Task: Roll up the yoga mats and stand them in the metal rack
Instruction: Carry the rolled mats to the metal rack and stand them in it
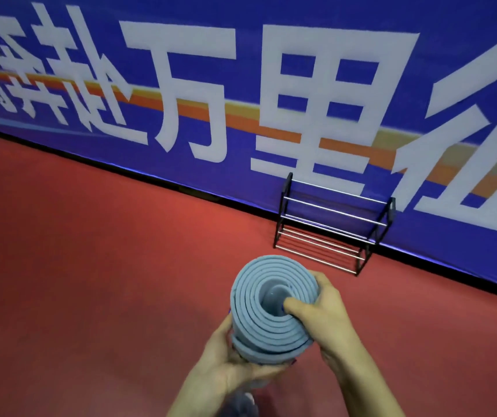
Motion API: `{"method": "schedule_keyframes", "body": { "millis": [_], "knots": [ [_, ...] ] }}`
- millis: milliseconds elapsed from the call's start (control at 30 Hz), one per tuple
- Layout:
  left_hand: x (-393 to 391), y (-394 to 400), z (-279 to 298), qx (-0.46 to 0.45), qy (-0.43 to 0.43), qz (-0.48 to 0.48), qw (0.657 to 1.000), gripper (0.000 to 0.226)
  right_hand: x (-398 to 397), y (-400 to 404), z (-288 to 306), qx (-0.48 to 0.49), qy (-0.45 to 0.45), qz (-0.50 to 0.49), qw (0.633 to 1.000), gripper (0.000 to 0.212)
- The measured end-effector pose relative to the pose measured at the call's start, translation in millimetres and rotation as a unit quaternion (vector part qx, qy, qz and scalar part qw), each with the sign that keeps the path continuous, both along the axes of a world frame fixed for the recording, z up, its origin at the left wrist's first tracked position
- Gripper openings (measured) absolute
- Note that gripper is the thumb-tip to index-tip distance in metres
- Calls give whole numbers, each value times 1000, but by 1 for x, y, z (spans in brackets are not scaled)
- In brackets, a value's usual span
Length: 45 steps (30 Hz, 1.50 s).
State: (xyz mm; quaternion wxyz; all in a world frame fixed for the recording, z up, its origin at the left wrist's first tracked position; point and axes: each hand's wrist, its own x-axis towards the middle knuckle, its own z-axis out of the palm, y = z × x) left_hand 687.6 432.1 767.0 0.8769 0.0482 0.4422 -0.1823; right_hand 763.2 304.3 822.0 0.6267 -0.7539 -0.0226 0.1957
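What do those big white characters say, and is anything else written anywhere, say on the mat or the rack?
"万里" in large white characters on the blue banner along the wall.
Left of that, three or so more white characters on the same banner: tilted and cut by the frame edge, too unsure to quote.
Right of it, one more character, cut off, not readable.
Rolled grey-blue mat: no text visible.
Metal rack: no text visible.

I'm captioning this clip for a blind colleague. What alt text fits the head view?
Two bare hands, left hand and right hand, grip a rolled grey-blue foam yoga mat seen end-on. Beyond it an empty black-and-chrome metal rack stands on the red floor against a blue banner with white characters.
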Motion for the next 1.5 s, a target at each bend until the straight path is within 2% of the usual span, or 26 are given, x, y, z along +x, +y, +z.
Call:
{"method": "schedule_keyframes", "body": {
  "millis": [167,300,433,600,800,1100,1267,1367,1500],
  "knots": [
    [146,45,32,52,-73,-34,995,53,128,33,37,40,-47,-111,992,52],
    [261,72,64,81,-140,-100,982,53,230,49,70,-4,-109,-130,986,43],
    [378,102,80,77,-199,-112,971,46,340,69,95,-72,-190,-152,967,25],
    [518,138,97,43,-234,-147,960,71,468,91,118,-110,-257,-197,940,20],
    [653,170,104,37,-218,-182,958,70,592,127,125,-136,-251,-217,933,31],
    [809,207,74,24,-192,-278,941,56,724,161,91,-176,-208,-271,923,21],
    [860,210,57,79,-137,-303,940,46,770,171,65,-222,-163,-280,920,19],
    [884,208,35,54,-109,-310,943,50,791,173,50,-247,-120,-278,920,25],
    [912,199,24,60,-99,-315,942,59,820,159,47,-271,-122,-286,911,29]
  ]
}}
